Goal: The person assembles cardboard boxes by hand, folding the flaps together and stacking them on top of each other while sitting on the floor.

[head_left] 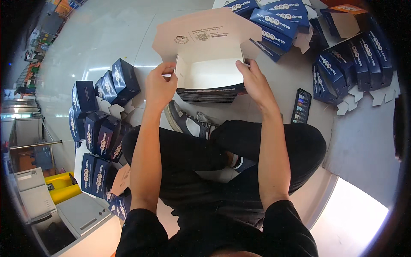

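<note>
An open cardboard takeaway box (209,73) is held in front of my crossed legs. Its inside is white, its outer wall dark blue, and its wide lid flap with printing stands folded back on the far side. My left hand (162,85) grips the left wall, thumb and fingers pinched over the edge. On the opposite wall, my right hand (256,83) has its thumb on the rim and fingers mostly hidden outside. Directly beneath lies a pile of flat dark blue cardboard blanks (206,97); whether the box rests on it I cannot tell.
Folded blue boxes (105,132) are heaped at my left. More boxes (278,28) lie at the far right, and others (353,64) stand nearer on the right. A phone (301,106) with its screen lit lies by my right knee. My shoe (188,124) sits just below the pile.
</note>
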